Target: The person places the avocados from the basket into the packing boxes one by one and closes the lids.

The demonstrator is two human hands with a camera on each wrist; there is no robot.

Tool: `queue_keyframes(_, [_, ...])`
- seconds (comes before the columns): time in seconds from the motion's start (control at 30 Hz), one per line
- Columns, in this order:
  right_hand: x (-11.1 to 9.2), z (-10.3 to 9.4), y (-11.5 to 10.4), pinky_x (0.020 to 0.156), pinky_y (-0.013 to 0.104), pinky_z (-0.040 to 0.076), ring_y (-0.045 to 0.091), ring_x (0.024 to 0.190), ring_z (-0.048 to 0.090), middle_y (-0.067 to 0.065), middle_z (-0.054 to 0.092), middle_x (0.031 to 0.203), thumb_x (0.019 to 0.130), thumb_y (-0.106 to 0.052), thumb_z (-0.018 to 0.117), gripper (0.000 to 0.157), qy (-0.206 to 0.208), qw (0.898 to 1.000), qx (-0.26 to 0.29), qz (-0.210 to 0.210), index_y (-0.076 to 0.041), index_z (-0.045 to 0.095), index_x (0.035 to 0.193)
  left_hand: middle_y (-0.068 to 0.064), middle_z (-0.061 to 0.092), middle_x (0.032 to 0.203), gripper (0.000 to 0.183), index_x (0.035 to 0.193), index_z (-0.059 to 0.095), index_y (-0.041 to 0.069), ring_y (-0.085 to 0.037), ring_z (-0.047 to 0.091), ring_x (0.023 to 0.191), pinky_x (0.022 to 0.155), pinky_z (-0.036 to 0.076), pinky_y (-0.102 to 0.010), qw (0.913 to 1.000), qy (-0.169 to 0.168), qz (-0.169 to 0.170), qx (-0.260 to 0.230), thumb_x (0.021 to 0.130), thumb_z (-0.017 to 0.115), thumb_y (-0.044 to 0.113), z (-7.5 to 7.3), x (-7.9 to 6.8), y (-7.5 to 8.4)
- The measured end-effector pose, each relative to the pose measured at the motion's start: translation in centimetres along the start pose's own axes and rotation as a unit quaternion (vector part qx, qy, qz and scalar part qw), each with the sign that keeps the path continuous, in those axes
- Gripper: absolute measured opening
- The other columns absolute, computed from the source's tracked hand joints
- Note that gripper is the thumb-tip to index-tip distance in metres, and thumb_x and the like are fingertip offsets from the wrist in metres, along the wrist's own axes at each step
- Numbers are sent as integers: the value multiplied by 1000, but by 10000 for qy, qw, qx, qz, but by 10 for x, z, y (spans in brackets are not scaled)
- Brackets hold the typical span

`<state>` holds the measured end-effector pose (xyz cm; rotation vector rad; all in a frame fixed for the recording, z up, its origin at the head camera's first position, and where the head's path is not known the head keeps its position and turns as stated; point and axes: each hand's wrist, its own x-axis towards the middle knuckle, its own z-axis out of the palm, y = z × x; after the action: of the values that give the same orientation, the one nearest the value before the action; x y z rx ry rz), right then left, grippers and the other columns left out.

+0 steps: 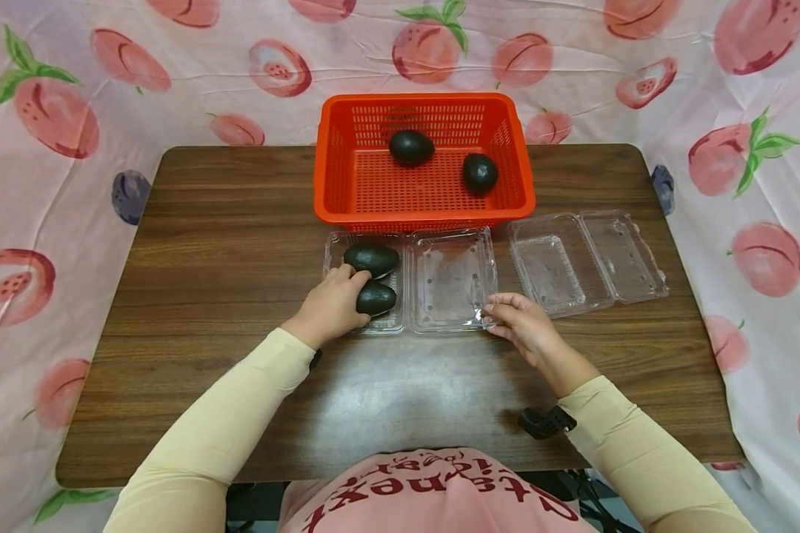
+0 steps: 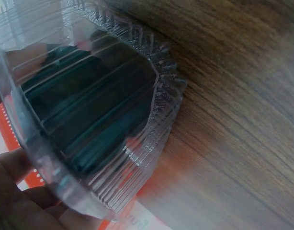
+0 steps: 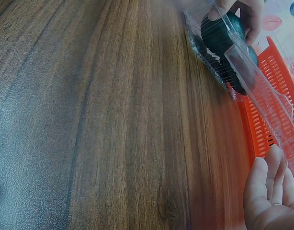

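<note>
Dark green avocado [image 1: 376,299] in the clear plastic tray [image 1: 336,246] of an open clamshell, mid-frame, with left hand [image 1: 330,305] fingers curled around its end, just beside a second avocado [image 1: 372,259]. Right of center, right hand [image 1: 523,326] with thumb and fingertips pinching the lower right corner of the lid [image 1: 447,285]. Upper center, an orange-red basket [image 1: 423,218] with two more avocados [image 1: 411,148]; right, another open clamshell [image 1: 560,270]. Underneath, a wood-grain table [image 1: 193,296]; behind, peach-print cloth [image 1: 193,81].

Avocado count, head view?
4. Red basket: back avocado, right avocado. Clear container under the left hand: far avocado, near avocado. The hand could hide another.
</note>
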<state>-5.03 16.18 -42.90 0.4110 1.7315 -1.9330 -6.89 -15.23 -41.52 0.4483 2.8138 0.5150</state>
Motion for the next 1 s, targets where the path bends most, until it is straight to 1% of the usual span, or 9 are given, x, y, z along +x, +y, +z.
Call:
queue_keyframes(0.43, [-1,0,0,74,20,53,5,82,60,-6,63,87,95,-2,51,17,-11,10000,13,-2,2,50,111,-22,53,115,68,131,53,2,-38,50,106,83,50,-51,9999,-55,-21,100,72,82,17,1,-1,2])
queue_keyframes(0.73, [-1,0,1,73,20,53,7,82,62,-6,64,85,95,-1,51,11,-23,9999,131,-30,-2,52,105,-23,53,120,70,134,51,1,-39,50,109,86,49,-52,9996,-46,19,276,74,82,18,3,-2,1])
queue_keyframes(1.0, [-2,1,2,73,19,52,5,82,61,-7,62,87,96,-2,49,12,-129,9999,28,27,-2,50,108,-24,51,125,69,135,49,-1,-41,50,114,89,48,-53,9999,-28,-67,118,76,80,18,0,-6,1])
